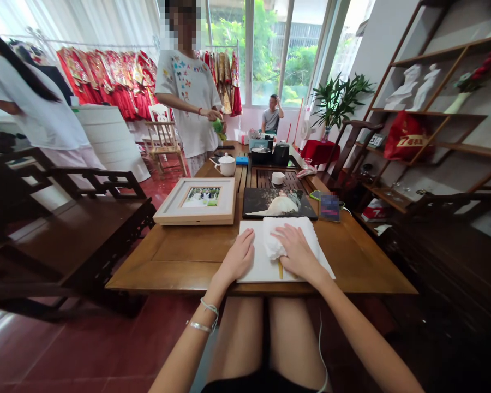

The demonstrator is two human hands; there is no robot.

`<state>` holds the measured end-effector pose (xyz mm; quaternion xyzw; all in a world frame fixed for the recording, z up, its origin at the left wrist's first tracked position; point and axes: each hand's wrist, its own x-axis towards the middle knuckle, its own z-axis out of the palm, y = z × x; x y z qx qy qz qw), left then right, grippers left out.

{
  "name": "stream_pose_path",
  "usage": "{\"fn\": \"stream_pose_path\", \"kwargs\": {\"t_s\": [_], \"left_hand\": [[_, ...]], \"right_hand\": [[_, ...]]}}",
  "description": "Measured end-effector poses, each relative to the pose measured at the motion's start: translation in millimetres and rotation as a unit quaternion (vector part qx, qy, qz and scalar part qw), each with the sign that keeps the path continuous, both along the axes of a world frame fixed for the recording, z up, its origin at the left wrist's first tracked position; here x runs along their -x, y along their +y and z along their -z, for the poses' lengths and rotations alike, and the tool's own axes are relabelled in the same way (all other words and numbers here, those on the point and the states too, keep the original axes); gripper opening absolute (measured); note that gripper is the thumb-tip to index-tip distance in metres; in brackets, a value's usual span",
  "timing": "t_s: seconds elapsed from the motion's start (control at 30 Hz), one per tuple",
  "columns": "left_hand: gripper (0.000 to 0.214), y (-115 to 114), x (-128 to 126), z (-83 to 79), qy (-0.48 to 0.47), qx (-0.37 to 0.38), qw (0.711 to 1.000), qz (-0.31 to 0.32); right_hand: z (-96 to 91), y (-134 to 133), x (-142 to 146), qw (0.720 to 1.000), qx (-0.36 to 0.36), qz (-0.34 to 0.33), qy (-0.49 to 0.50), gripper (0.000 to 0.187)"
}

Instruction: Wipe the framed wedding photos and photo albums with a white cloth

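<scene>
A flat white board or book [257, 265] lies at the near edge of the wooden table [188, 256]. My left hand [239, 255] rests flat on its left side, fingers stretched out. My right hand [297, 251] presses a white towel [284, 229] down on the board, fingers spread over the cloth. A thin yellow strip shows on the board just under my right palm.
A framed photo [198, 199] lies left of the board, a dark photo panel [278, 203] and a phone [329, 207] behind it. Farther back are a tea tray, cups and a white teapot [226, 164]. One person stands at the far end, another at the left. Wooden chairs flank the table.
</scene>
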<state>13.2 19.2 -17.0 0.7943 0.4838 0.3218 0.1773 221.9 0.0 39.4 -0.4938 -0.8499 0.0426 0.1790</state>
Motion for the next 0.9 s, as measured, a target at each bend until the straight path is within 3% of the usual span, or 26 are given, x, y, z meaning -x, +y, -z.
{"fn": "stream_pose_path", "kwargs": {"t_s": [0.1, 0.23, 0.37, 0.47, 0.57, 0.67, 0.8, 0.9], "left_hand": [[0.045, 0, 0, -0.6, -0.016, 0.008, 1.0, 0.001], [0.043, 1, 2, -0.1, -0.049, 0.012, 0.999, 0.01], [0.046, 2, 5, 3.2, -0.062, 0.01, 0.998, 0.021], [0.047, 2, 5, 5.4, -0.046, 0.005, 0.998, 0.031], [0.047, 2, 3, 6.0, -0.015, -0.002, 0.999, 0.028], [0.046, 2, 2, 4.7, 0.0, -0.007, 1.0, 0.023], [0.045, 1, 2, 0.6, -0.002, -0.018, 0.999, 0.032], [0.045, 0, 2, -2.7, 0.005, -0.027, 0.999, 0.04]], "right_hand": [[-0.4, -17, 26, 0.999, -0.016, -0.009, -0.04, 0.066], [-4.3, -67, 45, 0.998, 0.018, -0.052, -0.039, 0.069], [-4.2, -101, 43, 0.993, 0.041, -0.106, -0.027, 0.07], [-4.0, -101, 32, 0.991, 0.042, -0.124, -0.021, 0.07], [-9.3, -80, 21, 0.994, 0.052, -0.096, -0.026, 0.069], [-18.1, -42, 16, 0.996, 0.063, -0.058, -0.029, 0.065], [-29.0, 24, 20, 0.997, 0.072, -0.031, -0.019, 0.039], [-35.9, 65, 34, 0.995, 0.089, -0.052, -0.012, 0.025]]}}
